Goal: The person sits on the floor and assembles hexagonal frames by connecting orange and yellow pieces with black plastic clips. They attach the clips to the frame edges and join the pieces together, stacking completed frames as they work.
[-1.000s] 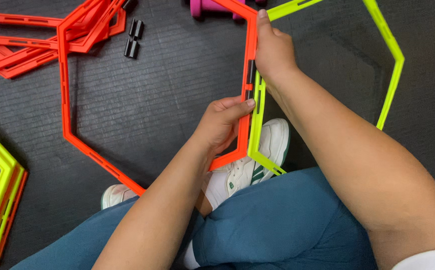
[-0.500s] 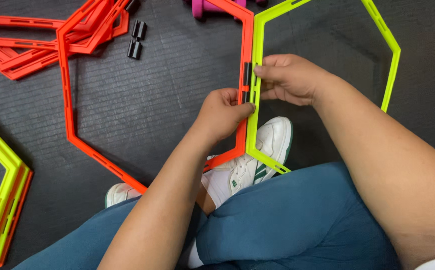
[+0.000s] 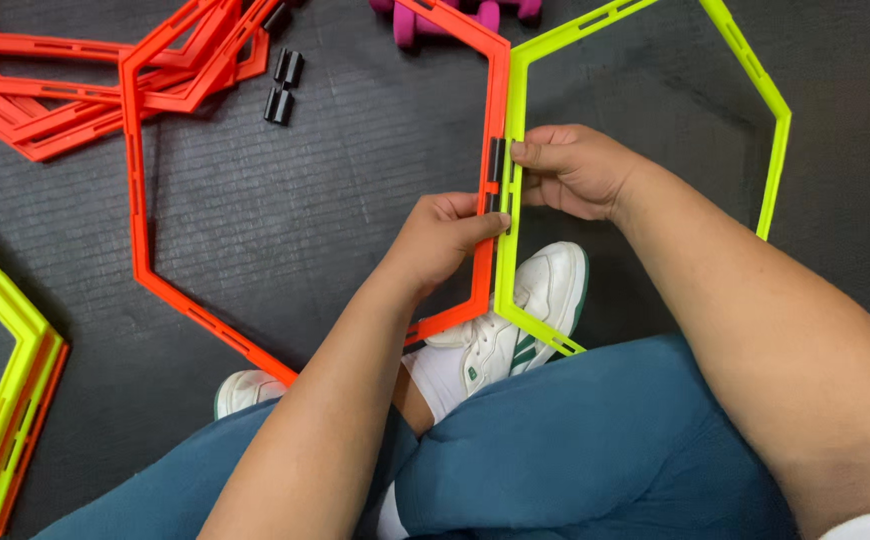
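An orange hexagon ring (image 3: 137,180) and a yellow-green hexagon ring (image 3: 775,130) lie side by side on the dark floor mat, their near edges touching. My left hand (image 3: 445,240) grips the orange ring's right edge. My right hand (image 3: 575,170) grips the yellow-green ring's left edge. A small black clip (image 3: 496,160) sits across the two edges, just beside my right thumb and above my left thumb.
A pile of orange rings (image 3: 45,100) lies at the top left, with two loose black clips (image 3: 283,85) beside it. Stacked yellow-green and orange rings (image 3: 5,400) sit at the left edge. Pink dumbbells (image 3: 405,20) lie at the top. My legs and white shoes (image 3: 515,330) are below.
My right hand slid down from the top of the rings to the black clip at the joined edges. My left hand stayed on the orange edge, shifting up slightly.
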